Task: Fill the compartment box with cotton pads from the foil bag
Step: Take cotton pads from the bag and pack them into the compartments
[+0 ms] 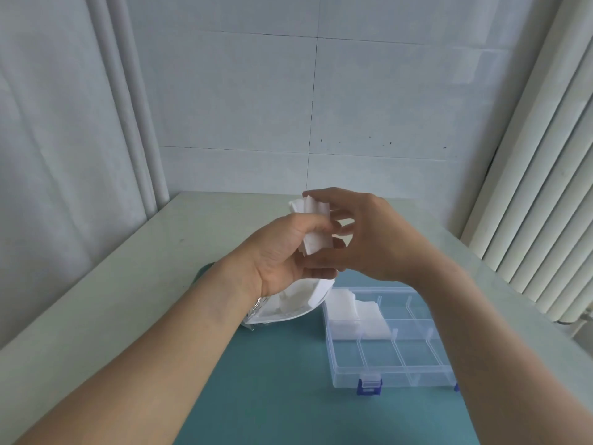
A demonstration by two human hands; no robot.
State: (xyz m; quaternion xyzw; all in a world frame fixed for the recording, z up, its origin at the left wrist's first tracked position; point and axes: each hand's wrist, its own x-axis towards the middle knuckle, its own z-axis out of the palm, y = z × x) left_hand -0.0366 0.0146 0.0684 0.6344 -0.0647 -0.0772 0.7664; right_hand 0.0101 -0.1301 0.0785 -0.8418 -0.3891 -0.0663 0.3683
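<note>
1. Both hands are up over the bench: left hand (288, 252) grips a small stack of cotton pads (316, 226), right hand (362, 239) pinches at its top edge.
2. Looks like the splitting-off step; next move needs a portion carried down to an unfilled cell of the compartment box (390, 342) at 5 o'clock. Its far-left cells already hold pads.
3. Foil bag (288, 303) lies open just left of the box.
4. Teal mat (282, 380) on a pale bench, tiled wall at 12 o'clock.
</note>
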